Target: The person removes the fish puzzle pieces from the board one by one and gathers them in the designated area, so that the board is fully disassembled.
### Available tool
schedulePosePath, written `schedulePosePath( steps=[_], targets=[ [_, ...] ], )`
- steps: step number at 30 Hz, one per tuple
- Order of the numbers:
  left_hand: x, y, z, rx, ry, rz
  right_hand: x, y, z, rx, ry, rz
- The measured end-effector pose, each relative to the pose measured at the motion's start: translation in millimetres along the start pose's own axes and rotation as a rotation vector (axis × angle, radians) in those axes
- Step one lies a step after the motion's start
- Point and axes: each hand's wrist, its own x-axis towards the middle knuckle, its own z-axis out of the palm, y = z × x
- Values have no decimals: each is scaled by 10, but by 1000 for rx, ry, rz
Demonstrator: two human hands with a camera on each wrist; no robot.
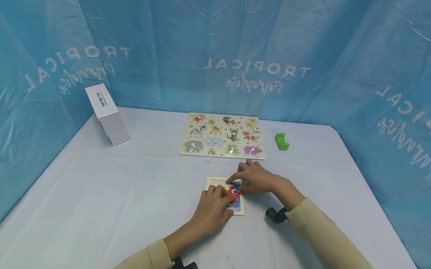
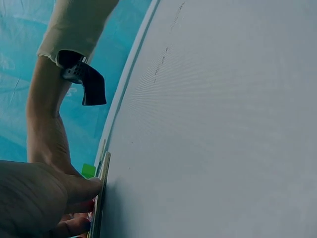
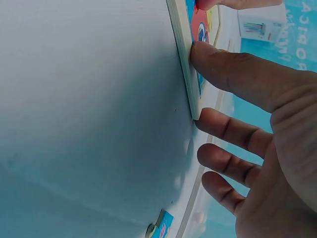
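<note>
A small wooden jigsaw puzzle [image 1: 239, 212] with a light frame lies flat on the table, showing blue, red and yellow pieces and a big eye. My left hand [image 1: 211, 205] rests over its left and lower part, fingertips touching the red area and thumb at the lower edge. From the upper right, my right hand [image 1: 258, 178] reaches onto the same puzzle. In the right wrist view its thumb [image 3: 223, 69] presses the puzzle face, while several other fingers spread past the frame's corner. The hands hide much of the left side.
Behind the puzzle lies an animal peg board [image 1: 220, 137]. A green block [image 1: 281, 142] sits to its right, and a white box [image 1: 108, 114] stands at the back left. Blue printed curtains [image 1: 176, 39] enclose the white table [image 1: 87, 201]. A small blue-and-pink item [image 3: 163, 225] shows low in the right wrist view.
</note>
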Motion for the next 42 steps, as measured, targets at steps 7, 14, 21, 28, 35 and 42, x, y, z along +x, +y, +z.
schedulePosePath(
  steps=[7,14,21,28,35,42],
  targets=[
    [-6,18,-7,-3,-9,-8,-10,-14,-8,-7,-8,-1],
    [-5,28,-7,6,-15,-16,13,-23,-5,-30,-24,2],
    [3,42,-2,0,-7,-22,32,-43,-29,-71,-49,-17],
    [2,40,12,4,4,-15,22,-89,-66,-103,-31,-36],
    [9,35,-10,9,14,-7,-28,-67,12,-54,46,22],
    [12,38,-25,10,10,-13,-83,43,198,88,161,113]
  ],
)
